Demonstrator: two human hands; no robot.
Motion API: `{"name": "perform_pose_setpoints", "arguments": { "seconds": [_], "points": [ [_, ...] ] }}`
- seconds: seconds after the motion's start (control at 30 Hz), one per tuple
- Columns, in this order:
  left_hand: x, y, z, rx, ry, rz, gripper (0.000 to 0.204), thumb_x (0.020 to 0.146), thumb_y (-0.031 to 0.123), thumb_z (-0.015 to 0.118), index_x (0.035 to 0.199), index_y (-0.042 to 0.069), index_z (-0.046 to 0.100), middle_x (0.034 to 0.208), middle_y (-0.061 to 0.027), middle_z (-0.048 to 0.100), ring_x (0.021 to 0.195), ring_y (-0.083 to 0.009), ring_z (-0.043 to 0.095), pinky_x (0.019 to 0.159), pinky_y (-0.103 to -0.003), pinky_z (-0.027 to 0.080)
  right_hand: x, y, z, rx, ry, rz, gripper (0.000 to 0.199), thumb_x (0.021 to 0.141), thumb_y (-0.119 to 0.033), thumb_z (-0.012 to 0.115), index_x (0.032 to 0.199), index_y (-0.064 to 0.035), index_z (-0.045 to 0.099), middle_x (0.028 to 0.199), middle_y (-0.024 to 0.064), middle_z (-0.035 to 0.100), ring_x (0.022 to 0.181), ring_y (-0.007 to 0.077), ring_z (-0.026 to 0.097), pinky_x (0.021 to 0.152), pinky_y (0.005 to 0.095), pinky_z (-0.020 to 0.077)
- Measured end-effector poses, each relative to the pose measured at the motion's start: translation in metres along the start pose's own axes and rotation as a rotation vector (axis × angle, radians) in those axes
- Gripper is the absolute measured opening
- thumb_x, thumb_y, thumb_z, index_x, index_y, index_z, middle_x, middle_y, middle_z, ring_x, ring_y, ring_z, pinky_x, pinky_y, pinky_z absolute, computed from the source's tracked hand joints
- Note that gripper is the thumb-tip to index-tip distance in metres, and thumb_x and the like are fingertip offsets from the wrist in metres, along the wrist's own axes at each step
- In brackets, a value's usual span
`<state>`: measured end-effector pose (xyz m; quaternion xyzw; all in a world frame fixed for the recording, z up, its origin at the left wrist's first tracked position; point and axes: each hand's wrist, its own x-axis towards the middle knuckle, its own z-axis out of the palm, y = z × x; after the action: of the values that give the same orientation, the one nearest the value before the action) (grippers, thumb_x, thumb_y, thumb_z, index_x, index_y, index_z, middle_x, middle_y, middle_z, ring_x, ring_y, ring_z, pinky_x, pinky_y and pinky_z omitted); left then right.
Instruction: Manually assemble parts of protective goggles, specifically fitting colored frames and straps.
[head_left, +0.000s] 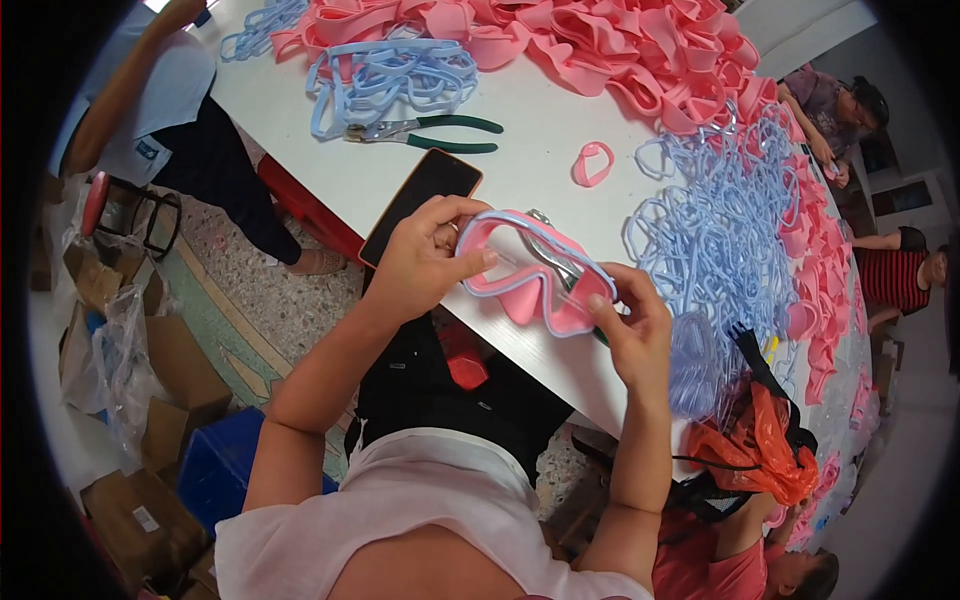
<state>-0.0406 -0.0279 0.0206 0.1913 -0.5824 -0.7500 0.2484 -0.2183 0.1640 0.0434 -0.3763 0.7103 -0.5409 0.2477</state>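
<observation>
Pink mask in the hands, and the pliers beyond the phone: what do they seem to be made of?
Pink mask: probably silicone or rubber, from its satin sheen and curved skirt. Pliers: seemingly metal, from the grey glint, with smooth green handles, perhaps plastic-coated.

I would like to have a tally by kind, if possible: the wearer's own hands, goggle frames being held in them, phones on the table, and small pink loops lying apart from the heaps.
Hands: 2 (left hand, right hand)
Held goggle frame: 1
Phone: 1
Small pink loop: 1
Total: 5
</observation>
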Motion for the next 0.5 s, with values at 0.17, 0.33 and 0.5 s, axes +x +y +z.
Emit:
{"name": "perform_pose_setpoints", "arguments": {
  "seconds": [0.17,0.33,0.5],
  "points": [
    [-0.007,0.005,0.001,0.239,0.03,0.019,0.05,0.082,0.008,0.075,0.126,-0.002,0.052,0.122,-0.0137,0.057,0.108,-0.0182,0.059,0.09,-0.031,0.05,-0.004,-0.002,0.002,0.083,0.016,0.034,0.032,0.082,-0.005,0.074,0.113,-0.004,0.068,0.091,0.0012,0.052,0.078,0.009,0.049,0.06,0.0217,0.0456],
    [-0.015,0.018,-0.005,0.839,-0.075,0.604,0.071,0.073,0.027,0.084,0.133,0.008,0.052,0.138,-0.0208,0.045,0.127,-0.0326,0.047,0.103,-0.041,0.041,-0.001,0.002,-0.017,0.153,-0.156,0.004,0.036,0.083,-0.006,0.075,0.117,-0.002,0.067,0.092,0.0009,0.053,0.084,0.0098,0.054,0.069,0.0221,0.0472],
    [-0.009,0.019,-0.01,0.77,-0.34,0.726,0.077,0.059,0.032,0.091,0.128,0.016,0.06,0.141,-0.0214,0.046,0.127,-0.0375,0.048,0.102,-0.043,0.043,-0.001,-0.004,-0.019,0.297,-0.232,0.085,0.037,0.085,-0.01,0.075,0.119,-0.0014,0.066,0.094,0.0017,0.055,0.089,0.0109,0.057,0.073,0.0232,0.0469]
  ]
}}
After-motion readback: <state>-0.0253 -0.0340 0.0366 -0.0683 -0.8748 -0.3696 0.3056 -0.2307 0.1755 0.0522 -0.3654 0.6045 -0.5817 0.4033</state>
